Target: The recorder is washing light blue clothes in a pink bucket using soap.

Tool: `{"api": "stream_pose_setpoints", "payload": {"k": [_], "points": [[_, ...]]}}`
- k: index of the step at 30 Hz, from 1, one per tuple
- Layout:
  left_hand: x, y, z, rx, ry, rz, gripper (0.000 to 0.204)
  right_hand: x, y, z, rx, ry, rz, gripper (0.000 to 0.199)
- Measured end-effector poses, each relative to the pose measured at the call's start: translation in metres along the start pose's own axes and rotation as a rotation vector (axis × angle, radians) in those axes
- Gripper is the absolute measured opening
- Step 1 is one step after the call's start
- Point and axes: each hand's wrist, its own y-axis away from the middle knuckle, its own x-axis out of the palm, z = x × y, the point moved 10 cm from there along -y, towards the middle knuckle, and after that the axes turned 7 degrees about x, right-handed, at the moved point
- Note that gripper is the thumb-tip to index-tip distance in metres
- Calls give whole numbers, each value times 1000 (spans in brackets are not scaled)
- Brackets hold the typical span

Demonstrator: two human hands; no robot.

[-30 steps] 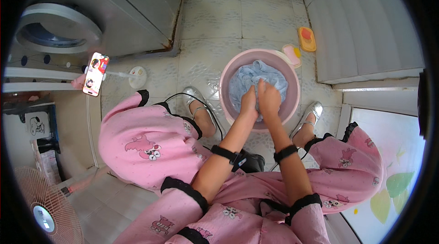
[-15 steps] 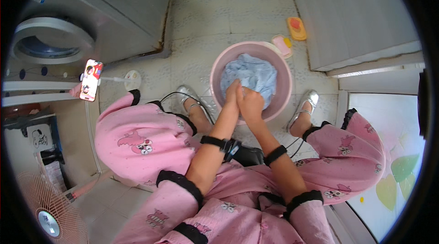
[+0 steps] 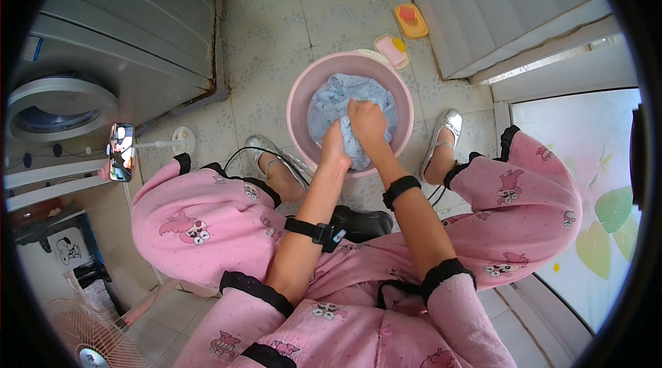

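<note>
A pink plastic basin (image 3: 301, 85) stands on the floor between my feet. Inside it lies a crumpled light blue cloth garment (image 3: 348, 89), which looks wet. My right hand (image 3: 368, 121) is closed in a fist around a bunched part of the garment, over the middle of the basin. Just left of it and a little nearer to me, my left hand (image 3: 334, 145) grips the same garment. A fold of cloth shows between the two hands and hangs down toward the basin's near side. The fingertips of my left hand are mostly hidden.
Beyond the basin lie a pink soap dish (image 3: 392, 51) and a yellow-orange dish (image 3: 411, 21) with a reddish piece on it. At the left are a phone (image 3: 121, 152) on a stand, a front-loading washing machine (image 3: 62, 109) and a fan (image 3: 93, 333). A frosted door (image 3: 572, 189) stands at the right.
My view has shifted, so the basin sits farther left in it. My hands were close together; now the right one is farther forward, and more of the gripped cloth shows between them.
</note>
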Motion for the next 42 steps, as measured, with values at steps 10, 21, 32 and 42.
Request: {"api": "stream_pose_setpoints", "payload": {"k": [10,21,32,42], "points": [[18,-5,19,-26,63,-67,20,-8,12,-2,-154,106,-136,41],[27,-13,7,-7,47,172,27,15,-7,-17,-84,46,-77,38],[1,-16,3,-12,114,-4,25,6,4,15,-182,4,-39,41],[-13,-22,6,20,77,16,30,48,-13,4,-323,324,195,26]]}}
